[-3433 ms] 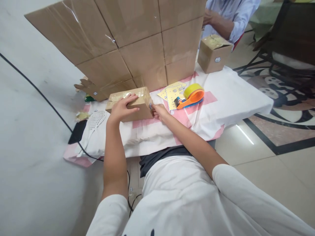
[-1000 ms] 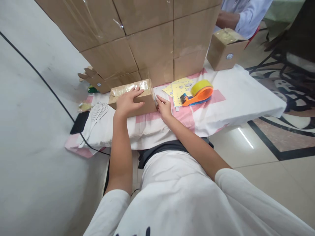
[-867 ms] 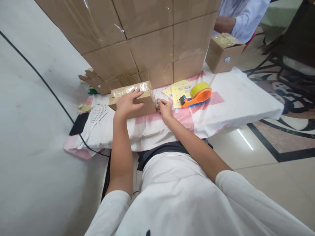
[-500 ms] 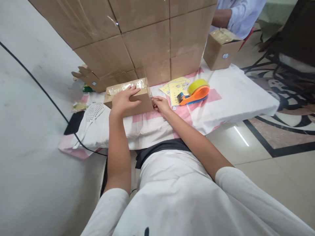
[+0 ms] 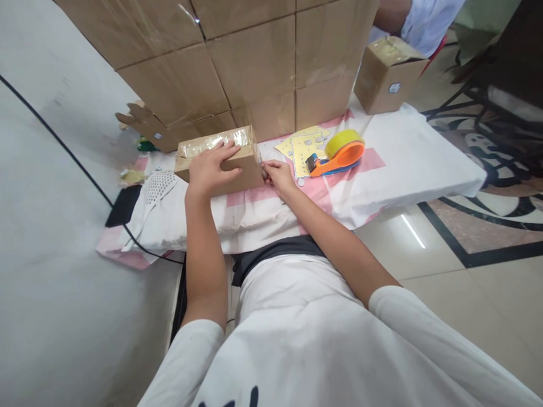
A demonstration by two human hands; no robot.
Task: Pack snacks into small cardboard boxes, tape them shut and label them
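Note:
A small brown cardboard box with glossy tape over its top lies on the white and pink cloth in front of me. My left hand lies flat on top of it, fingers stretched across the tape and thumb on the near face. My right hand is at the box's right end with its fingertips pinched together against the end face. What they pinch is too small to make out.
A wall of big stacked cartons stands just behind. An orange tape dispenser with a yellow roll lies on yellow punched sheets. Another small box sits far right by another person's blue sleeve. A white mesh item and black cable lie left.
Both hands stay on the small box throughout. The right hand's fingers shift slightly at the box's end, from flat against it to pinched. The view itself sways a little.

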